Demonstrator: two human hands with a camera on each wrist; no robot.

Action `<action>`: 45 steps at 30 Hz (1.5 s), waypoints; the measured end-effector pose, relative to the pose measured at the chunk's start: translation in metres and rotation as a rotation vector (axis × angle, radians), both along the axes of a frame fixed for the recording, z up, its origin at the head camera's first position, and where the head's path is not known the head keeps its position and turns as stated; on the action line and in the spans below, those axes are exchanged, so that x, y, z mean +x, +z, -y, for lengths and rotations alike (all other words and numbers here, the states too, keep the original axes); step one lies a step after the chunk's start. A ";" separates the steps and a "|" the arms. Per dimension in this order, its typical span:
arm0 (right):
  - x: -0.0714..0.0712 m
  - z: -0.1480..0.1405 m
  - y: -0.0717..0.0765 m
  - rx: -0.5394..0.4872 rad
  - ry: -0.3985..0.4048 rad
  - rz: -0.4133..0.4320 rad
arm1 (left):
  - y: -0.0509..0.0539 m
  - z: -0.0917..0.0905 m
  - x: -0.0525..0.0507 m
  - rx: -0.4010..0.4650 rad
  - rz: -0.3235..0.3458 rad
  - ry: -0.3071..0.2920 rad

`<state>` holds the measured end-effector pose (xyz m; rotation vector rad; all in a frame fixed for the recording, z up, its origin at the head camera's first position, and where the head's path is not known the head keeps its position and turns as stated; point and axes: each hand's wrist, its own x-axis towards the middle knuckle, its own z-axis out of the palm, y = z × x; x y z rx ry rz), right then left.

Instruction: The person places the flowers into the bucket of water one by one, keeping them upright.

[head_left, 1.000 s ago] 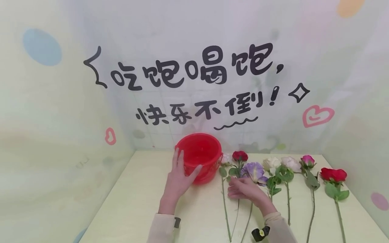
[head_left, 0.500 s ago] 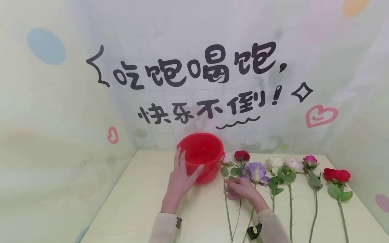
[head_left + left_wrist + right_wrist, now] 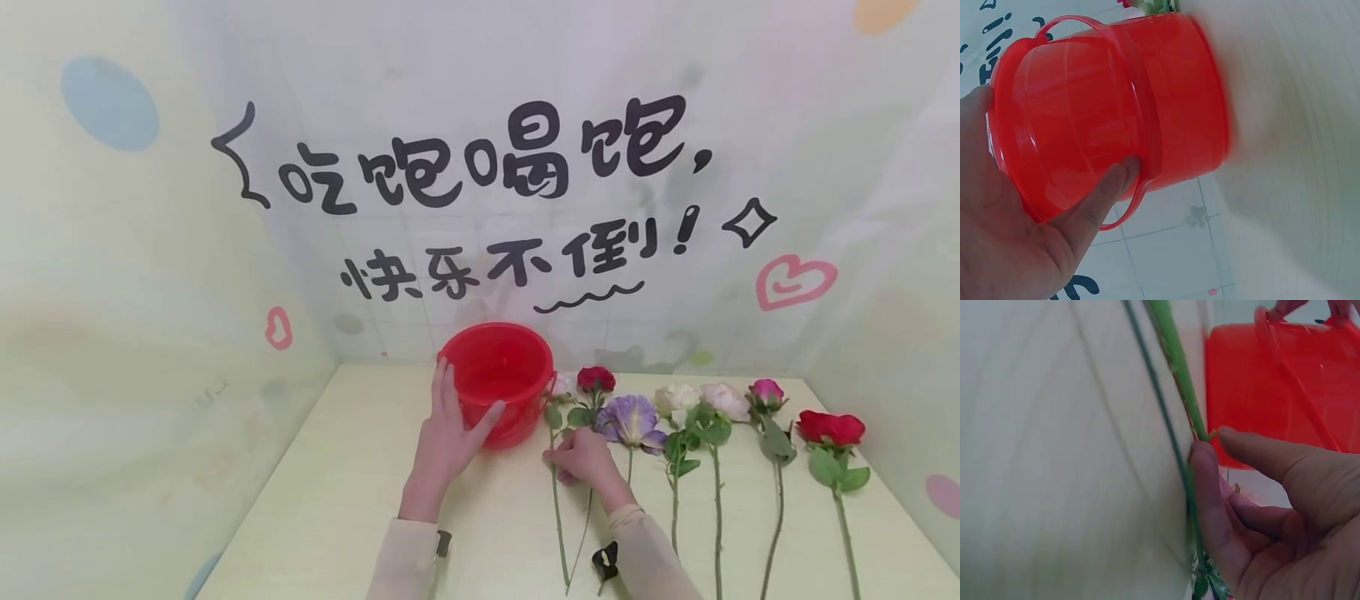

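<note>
My left hand (image 3: 447,433) holds the left side of a red bucket (image 3: 513,421). Its fingers reach the rim and its thumb lies against the front; in the left wrist view the thumb (image 3: 1110,184) meets the bucket by its handle. To the right, my right hand (image 3: 588,461) is at the leftmost flower stem (image 3: 557,517). The right wrist view has thumb and index fingertip on either side of this thorny green stem (image 3: 1179,369), pinching it low over the table. A pale rose (image 3: 564,384) tops it, partly behind the bucket. Beside it lies a red rose (image 3: 596,379) with a thin stem.
Right of my right hand lie a purple flower (image 3: 630,421), a cream rose (image 3: 678,402), a pale pink rose (image 3: 726,402), a magenta rose (image 3: 767,392) and a large red rose (image 3: 831,427). A printed backdrop (image 3: 450,67) stands behind the wooden table (image 3: 330,500).
My right hand has moved slightly left, and its thumb and index finger have closed in on the leftmost stem. My left hand stays at the bucket. The head view has shifted a little.
</note>
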<state>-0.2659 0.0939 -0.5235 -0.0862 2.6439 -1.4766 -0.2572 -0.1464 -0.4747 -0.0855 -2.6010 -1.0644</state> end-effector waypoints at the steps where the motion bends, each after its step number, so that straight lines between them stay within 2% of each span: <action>1: 0.001 0.002 0.000 0.032 -0.002 -0.029 | 0.000 0.000 0.000 -0.001 0.004 0.002; 5: 0.005 0.006 0.000 0.101 -0.015 -0.115 | 0.000 0.000 0.000 -0.007 0.012 0.009; 8: 0.006 0.006 -0.001 0.093 -0.015 -0.132 | 0.000 0.000 0.001 -0.006 0.008 0.009; 11: 0.004 0.002 -0.003 0.016 -0.002 -0.084 | 0.000 0.000 0.001 -0.004 0.008 0.006; 15: 0.001 -0.006 -0.002 -0.140 0.000 0.022 | 0.001 0.000 -0.001 -0.009 0.007 0.004; 19: 0.002 -0.014 0.002 -0.259 -0.014 0.073 | 0.001 0.000 -0.002 -0.003 0.007 0.005; 23: 0.005 -0.019 0.014 -0.342 -0.016 0.090 | 0.001 0.000 -0.004 -0.001 0.007 0.007; 32: 0.003 -0.039 0.052 -0.357 0.026 0.022 | 0.000 0.000 -0.005 -0.002 0.012 0.011; 39: -0.002 -0.052 0.085 -0.345 -0.045 -0.038 | 0.000 -0.001 -0.006 0.006 0.006 0.014; 45: -0.006 -0.062 0.117 -0.391 -0.052 -0.102 | 0.000 -0.001 -0.005 -0.002 0.015 0.014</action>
